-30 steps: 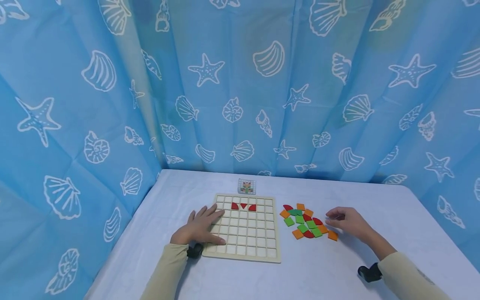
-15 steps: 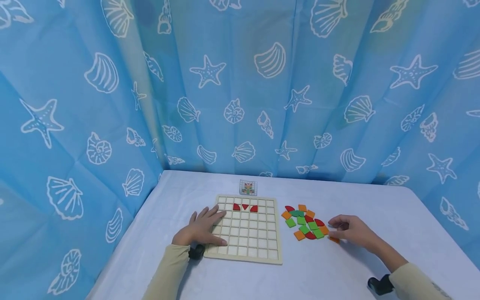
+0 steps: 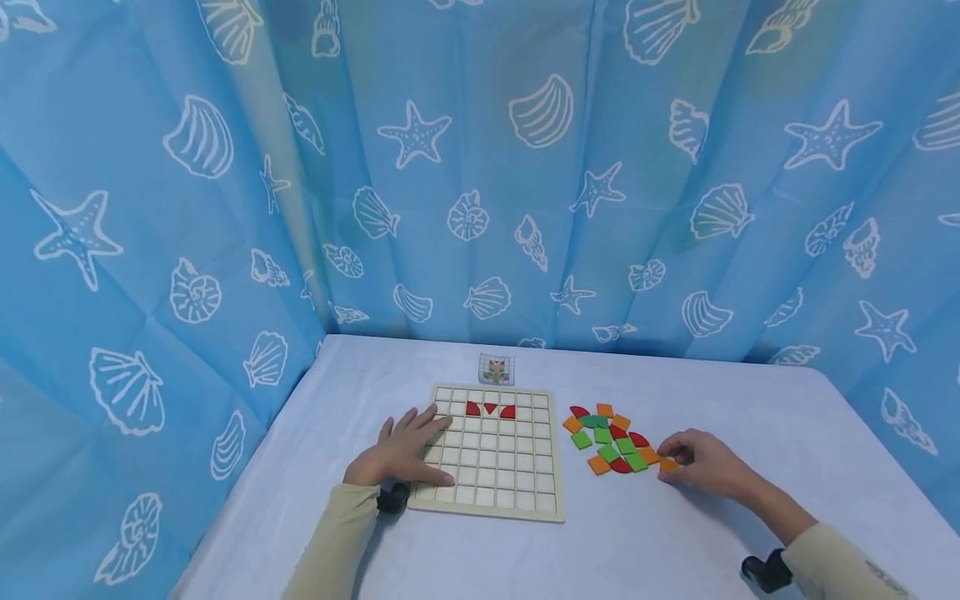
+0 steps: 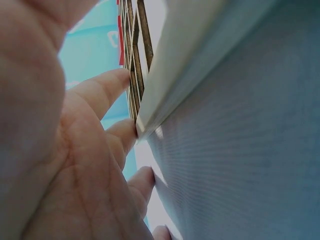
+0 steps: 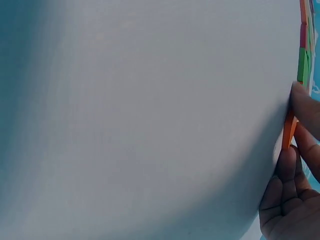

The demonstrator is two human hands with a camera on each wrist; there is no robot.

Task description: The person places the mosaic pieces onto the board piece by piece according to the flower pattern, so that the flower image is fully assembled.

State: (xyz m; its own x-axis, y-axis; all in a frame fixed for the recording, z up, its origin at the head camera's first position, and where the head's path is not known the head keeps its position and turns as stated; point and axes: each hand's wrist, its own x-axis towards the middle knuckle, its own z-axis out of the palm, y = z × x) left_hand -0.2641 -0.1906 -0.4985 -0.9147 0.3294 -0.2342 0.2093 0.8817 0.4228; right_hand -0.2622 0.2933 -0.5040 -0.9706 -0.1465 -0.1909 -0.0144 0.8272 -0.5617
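My left hand point(image 3: 401, 450) lies spread on the left edge of a pale grid board point(image 3: 486, 459); in the left wrist view, fingertips touch the board's rim point(image 4: 175, 55). Near the board's top sit two red quarter-circle tiles point(image 3: 472, 408) with a red triangle tile point(image 3: 491, 407) between them. To the right, my right hand point(image 3: 705, 464) pinches an orange square tile point(image 3: 668, 465) at the near right end of a loose group of tiles. The right wrist view has the orange tile point(image 5: 289, 125) between thumb and fingers, low at the tabletop.
Several green square tiles point(image 3: 626, 447), orange squares point(image 3: 604, 410), red quarter-circles point(image 3: 579, 412) and teal pieces point(image 3: 592, 422) lie right of the board. A small pattern card point(image 3: 497, 369) lies behind it. A blue shell-print curtain point(image 3: 465, 167) borders the white-covered table point(image 3: 637, 542).
My right hand has moved slightly toward me and rightward, and its fingers have come down onto the orange square tile, now pinched. The left hand has stayed on the board.
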